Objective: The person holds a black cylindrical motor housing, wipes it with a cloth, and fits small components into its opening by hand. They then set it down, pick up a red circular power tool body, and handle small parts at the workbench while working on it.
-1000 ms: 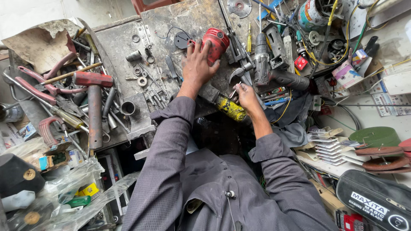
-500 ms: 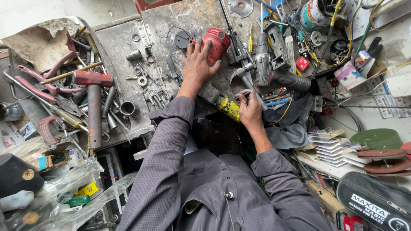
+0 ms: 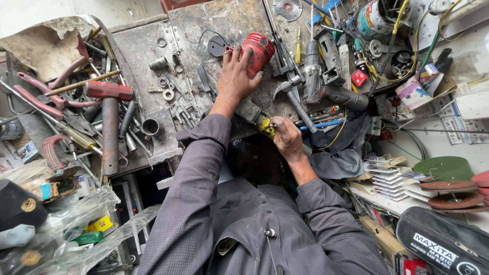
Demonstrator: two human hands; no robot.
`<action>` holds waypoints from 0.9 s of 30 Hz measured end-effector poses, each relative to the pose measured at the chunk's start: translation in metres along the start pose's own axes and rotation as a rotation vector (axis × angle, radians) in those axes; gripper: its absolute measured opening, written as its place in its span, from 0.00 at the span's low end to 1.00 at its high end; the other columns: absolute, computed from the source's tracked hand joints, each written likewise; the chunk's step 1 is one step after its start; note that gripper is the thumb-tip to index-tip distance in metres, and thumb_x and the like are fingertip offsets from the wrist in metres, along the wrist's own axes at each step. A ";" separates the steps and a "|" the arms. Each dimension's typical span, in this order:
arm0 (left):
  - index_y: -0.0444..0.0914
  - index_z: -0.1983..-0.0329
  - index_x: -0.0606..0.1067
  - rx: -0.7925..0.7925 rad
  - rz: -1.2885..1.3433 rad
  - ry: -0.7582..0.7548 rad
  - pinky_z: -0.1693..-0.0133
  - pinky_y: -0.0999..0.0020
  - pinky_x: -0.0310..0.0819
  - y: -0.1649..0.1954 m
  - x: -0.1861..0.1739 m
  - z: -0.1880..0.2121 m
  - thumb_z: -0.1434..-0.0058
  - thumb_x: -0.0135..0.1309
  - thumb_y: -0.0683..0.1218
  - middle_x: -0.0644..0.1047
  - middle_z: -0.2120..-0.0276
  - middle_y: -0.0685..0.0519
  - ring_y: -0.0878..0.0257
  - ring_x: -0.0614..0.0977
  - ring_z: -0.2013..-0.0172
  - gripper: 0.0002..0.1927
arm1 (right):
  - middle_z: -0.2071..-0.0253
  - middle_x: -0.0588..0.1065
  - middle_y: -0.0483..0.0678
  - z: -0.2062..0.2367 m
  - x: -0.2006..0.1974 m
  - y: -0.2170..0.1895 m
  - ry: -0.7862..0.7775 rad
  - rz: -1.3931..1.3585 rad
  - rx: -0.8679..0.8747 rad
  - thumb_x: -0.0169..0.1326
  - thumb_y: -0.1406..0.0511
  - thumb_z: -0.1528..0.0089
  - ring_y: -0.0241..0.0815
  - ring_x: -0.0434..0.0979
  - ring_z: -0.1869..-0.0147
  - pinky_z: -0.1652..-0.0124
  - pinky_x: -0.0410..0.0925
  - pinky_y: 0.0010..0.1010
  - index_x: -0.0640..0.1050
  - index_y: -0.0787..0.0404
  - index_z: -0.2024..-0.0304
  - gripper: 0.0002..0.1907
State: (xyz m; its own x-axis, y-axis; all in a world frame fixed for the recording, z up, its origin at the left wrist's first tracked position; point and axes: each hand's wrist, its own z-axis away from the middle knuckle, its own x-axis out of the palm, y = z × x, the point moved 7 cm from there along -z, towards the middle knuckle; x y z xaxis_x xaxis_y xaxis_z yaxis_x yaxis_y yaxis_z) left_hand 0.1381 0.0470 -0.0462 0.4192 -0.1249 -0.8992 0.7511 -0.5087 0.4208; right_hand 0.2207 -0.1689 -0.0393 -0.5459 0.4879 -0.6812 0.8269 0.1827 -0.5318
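My left hand [image 3: 233, 77] lies flat on the scarred metal workbench [image 3: 214, 25], fingers spread against a red power tool body [image 3: 259, 50]. My right hand [image 3: 288, 138] is at the bench's near edge, closed around a yellow and black tool handle [image 3: 265, 125] that points left toward my left forearm. A claw hammer [image 3: 291, 86] and a grey cordless drill [image 3: 311, 71] lie just right of the red tool. Both arms wear grey sleeves.
Pipe wrenches, red pliers and a large red-headed hammer [image 3: 108, 117] crowd the bench's left side, with washers and nuts [image 3: 165, 84] nearby. Cables, a paint can [image 3: 374, 18] and small boxes fill the right. Cutting discs [image 3: 453, 191] and a black tool bag [image 3: 448, 244] sit lower right.
My right hand has drawn back toward the near edge of the bench with the yellow-handled tool. My left hand stays on the red power tool.
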 end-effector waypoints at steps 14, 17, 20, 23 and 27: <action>0.47 0.30 0.65 -0.022 0.011 -0.045 0.41 0.33 0.62 -0.008 0.012 0.000 0.47 0.61 0.64 0.65 0.33 0.44 0.43 0.64 0.33 0.42 | 0.55 0.79 0.55 -0.001 0.002 0.000 0.036 -0.031 0.065 0.54 0.74 0.36 0.57 0.82 0.53 0.55 0.74 0.40 0.75 0.63 0.55 0.07; 0.46 0.30 0.64 -0.012 0.018 -0.039 0.42 0.33 0.62 -0.008 0.013 -0.001 0.47 0.61 0.65 0.64 0.32 0.44 0.41 0.63 0.33 0.44 | 0.58 0.80 0.55 -0.009 0.003 -0.001 0.068 -0.059 0.165 0.52 0.72 0.36 0.57 0.82 0.56 0.58 0.74 0.38 0.76 0.64 0.58 0.04; 0.46 0.31 0.65 0.010 0.002 -0.004 0.42 0.32 0.61 -0.006 0.011 -0.003 0.47 0.61 0.65 0.63 0.31 0.43 0.40 0.63 0.33 0.42 | 0.62 0.79 0.53 -0.021 0.004 0.008 0.103 -0.080 0.302 0.45 0.67 0.33 0.54 0.82 0.59 0.59 0.74 0.37 0.77 0.63 0.61 0.09; 0.46 0.31 0.65 0.009 -0.021 -0.019 0.43 0.30 0.61 -0.007 0.012 -0.004 0.47 0.61 0.65 0.63 0.32 0.43 0.39 0.62 0.33 0.43 | 0.72 0.82 0.50 -0.038 0.021 0.053 -0.058 -0.087 0.716 0.36 0.54 0.22 0.47 0.81 0.65 0.60 0.69 0.33 0.81 0.60 0.73 0.32; 0.46 0.30 0.65 0.003 -0.002 -0.043 0.42 0.32 0.62 -0.005 0.008 -0.004 0.46 0.61 0.64 0.63 0.31 0.43 0.40 0.63 0.33 0.42 | 0.73 0.78 0.51 -0.042 0.050 0.081 -0.347 -0.741 1.276 0.35 0.44 0.28 0.41 0.73 0.75 0.72 0.66 0.32 0.76 0.61 0.69 0.33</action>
State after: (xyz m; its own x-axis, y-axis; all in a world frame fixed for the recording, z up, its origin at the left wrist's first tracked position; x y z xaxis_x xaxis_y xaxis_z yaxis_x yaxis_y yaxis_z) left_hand 0.1396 0.0526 -0.0549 0.3959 -0.1603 -0.9042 0.7500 -0.5117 0.4191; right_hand 0.2657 -0.0937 -0.0957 -0.9282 0.3677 -0.0564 -0.2084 -0.6395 -0.7400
